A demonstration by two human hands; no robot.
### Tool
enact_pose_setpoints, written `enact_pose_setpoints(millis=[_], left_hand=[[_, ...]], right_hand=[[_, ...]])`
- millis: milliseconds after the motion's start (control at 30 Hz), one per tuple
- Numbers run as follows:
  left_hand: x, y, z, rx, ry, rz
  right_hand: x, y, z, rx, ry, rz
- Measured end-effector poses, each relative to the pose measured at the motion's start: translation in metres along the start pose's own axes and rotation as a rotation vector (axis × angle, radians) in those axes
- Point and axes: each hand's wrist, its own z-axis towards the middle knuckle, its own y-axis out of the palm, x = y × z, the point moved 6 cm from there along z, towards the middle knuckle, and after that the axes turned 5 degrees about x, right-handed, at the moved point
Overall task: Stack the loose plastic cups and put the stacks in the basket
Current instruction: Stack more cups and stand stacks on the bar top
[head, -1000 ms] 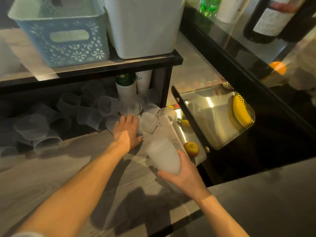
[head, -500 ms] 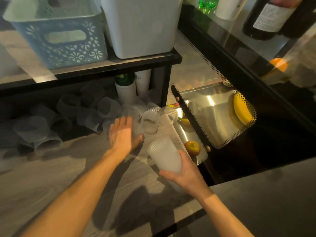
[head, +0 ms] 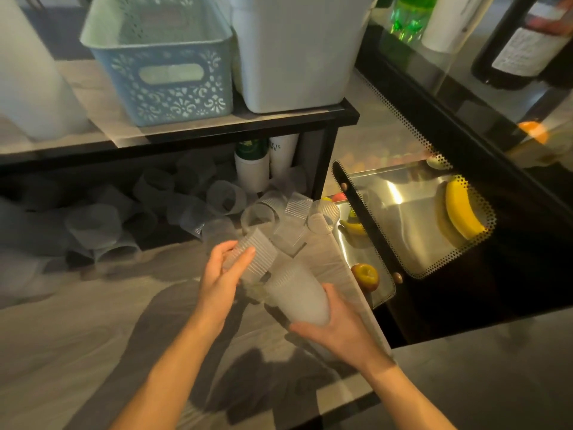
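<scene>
My right hand (head: 336, 328) grips a stack of frosted plastic cups (head: 297, 293), tilted with its mouth toward the upper left. My left hand (head: 221, 274) is closed around a single ribbed clear cup (head: 254, 254), held just above and left of the stack's mouth. Several loose cups (head: 288, 218) lie on their sides on the wooden counter beyond my hands, and more of them (head: 93, 225) are piled under the shelf to the left. A light blue perforated basket (head: 164, 66) stands on the shelf above.
A white bin (head: 294, 51) sits beside the basket on the black-framed shelf (head: 248, 128). Two tall paper cups (head: 263, 162) stand under the shelf. To the right, a metal tray (head: 403, 231) holds a banana (head: 462, 209) and an apple (head: 366, 276). Bottles stand at the upper right.
My left hand picked a ribbed cup off the counter and drew it back toward the stack in my right hand. The view has tilted up a little.
</scene>
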Motion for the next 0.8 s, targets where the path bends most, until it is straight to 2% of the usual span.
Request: enact_pose_setpoints(millis=[100, 233, 500, 567, 667, 733, 800], left_hand=[[-0.001, 0.006, -0.019, -0.075, -0.002, 0.007], [-0.015, 0.01, -0.035, -0.146, 0.022, 0.173], [-0.036, 0.017, -0.053, -0.34, -0.073, 0.151], [-0.035, 0.019, -0.048, -0.319, -0.093, 0.158], [-0.027, 0.025, -0.021, -0.172, -0.084, 0.145], [-0.02, 0.032, 0.004, -0.095, -0.025, 0.241], [-0.009, 0.046, 0.024, -0.082, 0.064, 0.421]], right_hand=[[-0.008, 0.007, -0.001, -0.004, -0.018, -0.023], [-0.016, 0.015, -0.003, -0.038, -0.013, -0.024], [-0.011, 0.02, -0.007, -0.022, -0.016, 0.003], [-0.005, 0.02, -0.008, -0.023, 0.011, 0.044], [0.008, 0.012, -0.008, 0.052, 0.049, 0.039], [0.016, 0.004, -0.008, 0.088, 0.078, 0.04], [0.021, -0.007, -0.009, 0.11, 0.084, 0.025]])
